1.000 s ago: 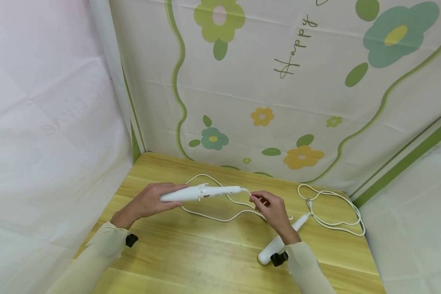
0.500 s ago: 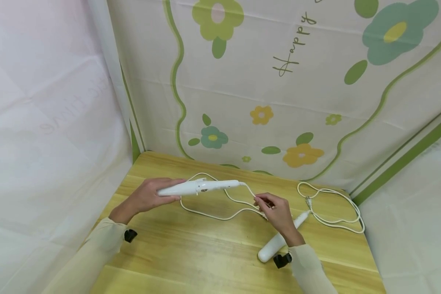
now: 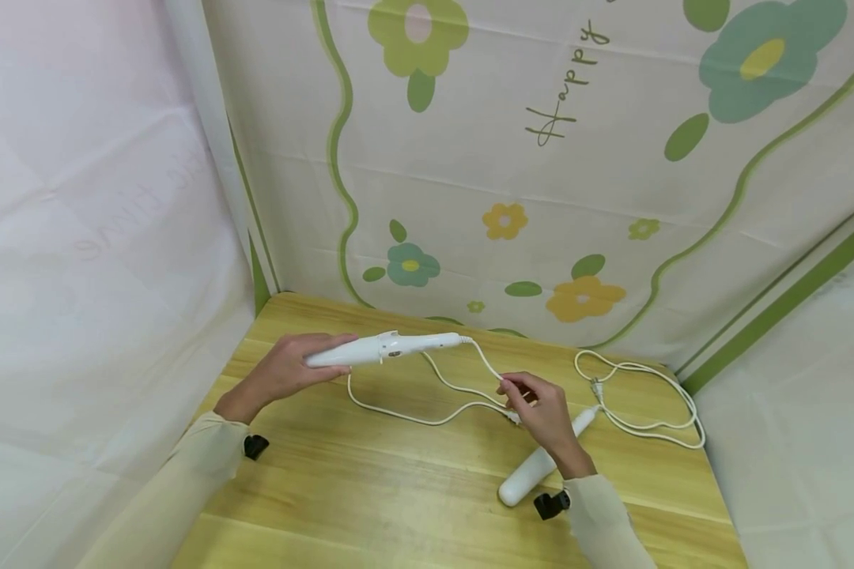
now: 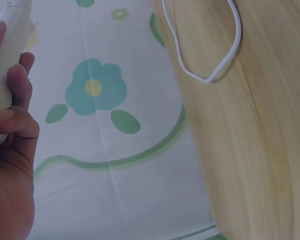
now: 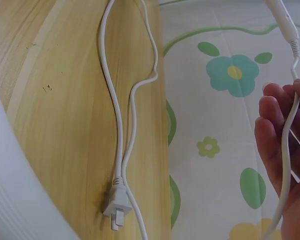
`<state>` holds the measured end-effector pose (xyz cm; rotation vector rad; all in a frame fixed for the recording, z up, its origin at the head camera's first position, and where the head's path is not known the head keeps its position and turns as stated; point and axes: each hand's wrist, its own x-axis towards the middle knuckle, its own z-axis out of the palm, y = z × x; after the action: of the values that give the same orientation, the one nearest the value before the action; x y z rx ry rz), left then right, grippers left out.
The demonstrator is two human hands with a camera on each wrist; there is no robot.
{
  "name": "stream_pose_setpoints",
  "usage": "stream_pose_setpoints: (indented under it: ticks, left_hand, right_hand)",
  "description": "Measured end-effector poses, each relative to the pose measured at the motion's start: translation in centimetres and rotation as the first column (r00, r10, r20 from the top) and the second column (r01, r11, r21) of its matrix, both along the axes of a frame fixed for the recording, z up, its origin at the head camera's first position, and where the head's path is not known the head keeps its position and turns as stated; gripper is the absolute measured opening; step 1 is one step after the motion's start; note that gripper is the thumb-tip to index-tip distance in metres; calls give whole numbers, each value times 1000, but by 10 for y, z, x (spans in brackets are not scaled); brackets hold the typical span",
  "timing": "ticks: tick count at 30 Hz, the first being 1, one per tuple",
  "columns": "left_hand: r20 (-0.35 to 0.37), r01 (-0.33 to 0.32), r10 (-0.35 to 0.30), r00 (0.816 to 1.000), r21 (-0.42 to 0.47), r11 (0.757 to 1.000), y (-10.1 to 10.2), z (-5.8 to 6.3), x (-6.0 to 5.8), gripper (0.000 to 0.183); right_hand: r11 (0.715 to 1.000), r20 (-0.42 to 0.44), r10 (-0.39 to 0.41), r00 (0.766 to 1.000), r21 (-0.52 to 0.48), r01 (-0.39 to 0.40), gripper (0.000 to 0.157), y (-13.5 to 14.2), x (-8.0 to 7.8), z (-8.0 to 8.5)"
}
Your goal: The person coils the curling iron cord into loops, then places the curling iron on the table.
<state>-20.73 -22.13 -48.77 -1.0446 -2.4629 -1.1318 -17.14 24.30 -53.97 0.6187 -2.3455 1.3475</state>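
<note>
My left hand [image 3: 283,370] grips the thick end of a white hair iron [image 3: 359,351], held above the table and pointing right. In the left wrist view, the curled fingers [image 4: 21,87] wrap its pale body. A white cord [image 3: 482,357] leaves the thin end. My right hand [image 3: 541,409] pinches this cord between thumb and fingertips, a short way from the iron; in the right wrist view the cord [image 5: 286,155] runs on down past the palm. The two-pin plug [image 5: 117,206] lies on the table, with a loop of cord behind it.
A second white hair iron [image 3: 528,479] lies on the wooden table [image 3: 370,490], partly behind the right forearm. Its coiled cord [image 3: 693,411] rests at the right, a plug [image 3: 597,389] beside it. Flower-printed cloth [image 3: 441,174] stands along the back; pale cloth walls flank both sides.
My right hand has slid right along the cord, leaving a longer stretch between it and the iron. The held iron has risen slightly in view. The second iron stays put.
</note>
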Motion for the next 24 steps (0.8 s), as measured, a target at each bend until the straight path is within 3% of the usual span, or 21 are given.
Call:
stream_pose_setpoints:
  ticks: [7, 17, 24]
  left_hand:
    - [1, -20, 20, 1000, 14, 1000, 0, 0, -2, 58]
    - [-1, -64, 64, 998, -24, 998, 1, -5, -4, 56]
    - [-189, -36, 13, 982, -123, 992, 6, -9, -8, 56]
  right_hand:
    - [1000, 1, 1, 1000, 27, -1, 18, 1, 0, -1]
    - [968, -116, 38, 992, 252, -8, 14, -8, 1, 12]
    - [926, -247, 140, 959, 376, -38, 22, -19, 3, 28]
